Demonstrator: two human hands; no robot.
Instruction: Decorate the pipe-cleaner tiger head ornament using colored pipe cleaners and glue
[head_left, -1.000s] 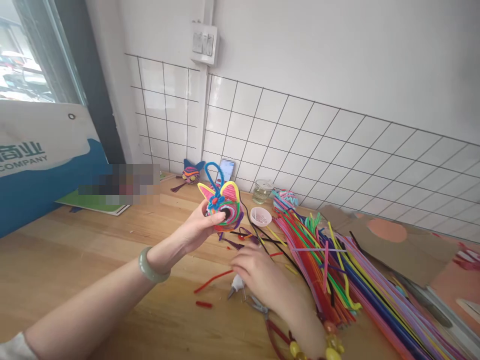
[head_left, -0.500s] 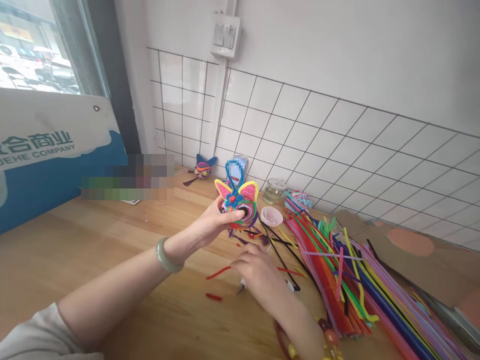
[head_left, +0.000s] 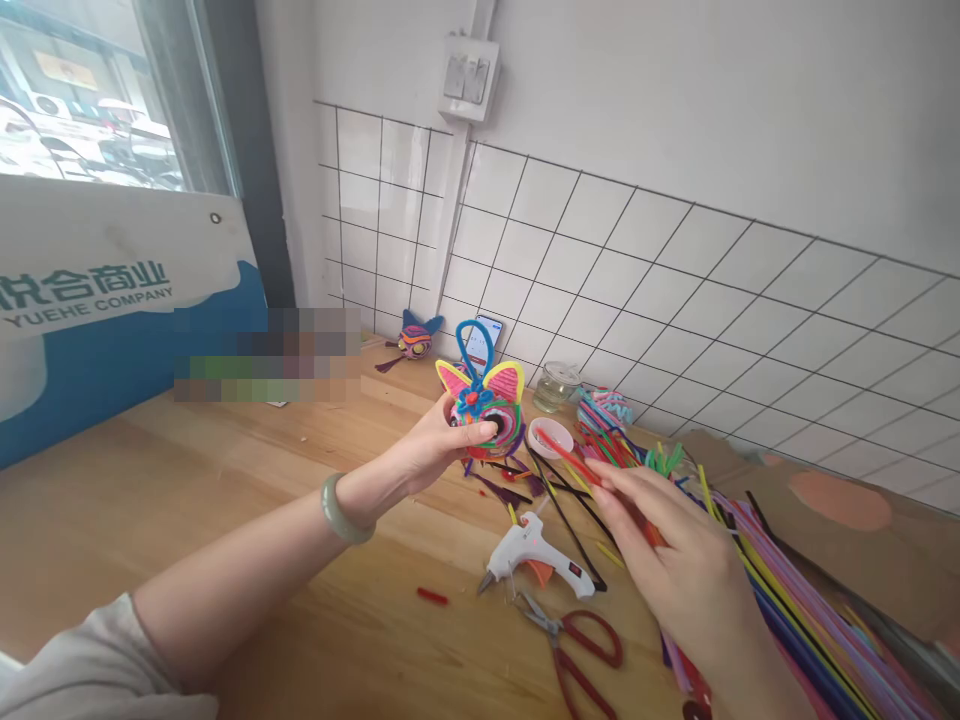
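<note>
My left hand (head_left: 435, 445) holds a colourful pipe-cleaner cat head (head_left: 484, 405) with pink and yellow ears and a blue loop on top, raised above the wooden table (head_left: 225, 480). My right hand (head_left: 671, 555) is pinched on a short red pipe-cleaner piece (head_left: 562, 452), lifted over the big pile of pipe cleaners (head_left: 787, 600). A white glue gun (head_left: 529, 550) and red-handled scissors (head_left: 577, 640) lie on the table below my right hand.
A second small pipe-cleaner head (head_left: 415, 340), a phone (head_left: 487, 335), a glass jar (head_left: 559, 385) and a small pink dish (head_left: 550, 437) stand by the tiled wall. Red and purple offcuts (head_left: 433, 596) lie scattered. Cardboard (head_left: 825, 490) lies at the right. A blue-white sign (head_left: 90, 310) leans left.
My right hand rose off the table and moved right, now pinching a red pipe-cleaner piece; the glue gun and scissors it covered are exposed. The left hand still holds the cat head.
</note>
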